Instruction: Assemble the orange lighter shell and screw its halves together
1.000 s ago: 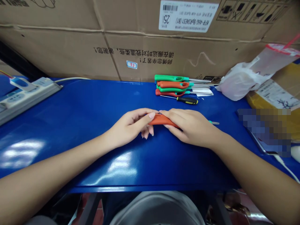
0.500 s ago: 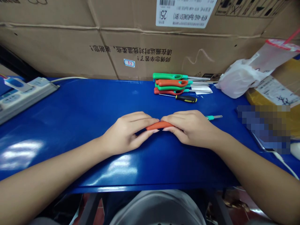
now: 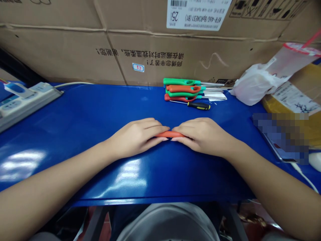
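Observation:
Both hands are closed on an orange long-necked lighter (image 3: 170,134), just above the blue table. My left hand (image 3: 139,136) grips its left end between thumb and fingers. On the other end, my right hand (image 3: 202,134) has its fingers wrapped over the top and its thumb below. Only the middle of the orange body shows between the two hands; the lighter's neck is hidden behind my right hand. Farther back lies a pile of similar green and orange lighters (image 3: 184,89), with a black and yellow screwdriver (image 3: 199,105) in front.
A large cardboard box (image 3: 150,43) stands along the back of the blue table (image 3: 82,117). A white power strip (image 3: 25,102) lies left. On the right are a white plastic bag (image 3: 253,83), a brown parcel (image 3: 313,100) and a phone (image 3: 281,144) with a cable.
The lighter has turned in my hands: its body now lies flatter, and its teal collar and metal tip no longer show right of my right hand. My left wrist has risen slightly.

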`<state>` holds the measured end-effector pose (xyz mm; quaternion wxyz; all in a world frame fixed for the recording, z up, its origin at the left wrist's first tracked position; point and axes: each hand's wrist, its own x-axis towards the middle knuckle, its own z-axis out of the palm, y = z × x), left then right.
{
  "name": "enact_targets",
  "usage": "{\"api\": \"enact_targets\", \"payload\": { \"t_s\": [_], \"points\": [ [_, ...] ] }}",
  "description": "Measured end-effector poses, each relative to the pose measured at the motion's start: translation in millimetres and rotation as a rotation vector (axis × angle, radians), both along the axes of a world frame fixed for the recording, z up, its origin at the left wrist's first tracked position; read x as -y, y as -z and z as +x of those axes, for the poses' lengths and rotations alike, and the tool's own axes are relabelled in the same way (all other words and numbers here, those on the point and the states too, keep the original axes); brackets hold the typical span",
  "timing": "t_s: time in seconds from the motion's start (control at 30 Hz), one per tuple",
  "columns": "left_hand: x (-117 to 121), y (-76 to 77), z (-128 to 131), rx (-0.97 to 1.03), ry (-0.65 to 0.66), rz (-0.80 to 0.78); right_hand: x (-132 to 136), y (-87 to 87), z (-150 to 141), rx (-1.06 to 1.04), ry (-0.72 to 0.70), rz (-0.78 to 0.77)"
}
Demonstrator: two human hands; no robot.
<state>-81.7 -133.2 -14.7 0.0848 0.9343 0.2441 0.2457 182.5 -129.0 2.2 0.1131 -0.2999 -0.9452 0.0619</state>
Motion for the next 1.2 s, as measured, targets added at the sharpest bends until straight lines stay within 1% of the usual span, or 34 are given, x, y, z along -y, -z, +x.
{"api": "enact_targets", "payload": {
  "t_s": [0.1,0.23,0.3,0.5,0.6,0.7,0.8,0.9,1.03,1.2],
  "points": [
    [0,1.7,2,0.027,0.008,0.009,-1,-2.7,1,0.024,0.0,-0.027],
    [0,-0.6,1,0.085,-0.054,0.036,-6,-11.1,8,0.167,0.132,-0.052],
    [1,-2.6,0,0.089,-0.078,0.03,-7,-14.5,10,0.218,0.168,-0.041],
    [2,-6.9,-2,0.073,-0.079,0.001,-4,-16.3,12,0.252,0.117,0.047],
    [-2,-9.1,-4,0.074,-0.073,0.03,-4,-16.0,14,0.166,0.118,0.077],
    [-6,-11.0,-8,0.074,-0.054,0.063,-5,-16.7,14,0.09,0.106,0.065],
    [-9,-10.6,-9,0.068,-0.024,0.067,-1,-17.1,11,0.139,0.104,0.07],
    [-9,-8.1,-8,0.077,-0.007,0.072,3,-16.3,7,0.21,0.14,0.109],
    [-6,-7.5,-6,0.1,-0.021,0.05,6,-16.4,6,0.233,0.164,0.161],
    [-2,-10.9,-7,0.016,-0.004,-0.008,6,-18.3,5,0.256,0.143,0.125]
  ]
}}
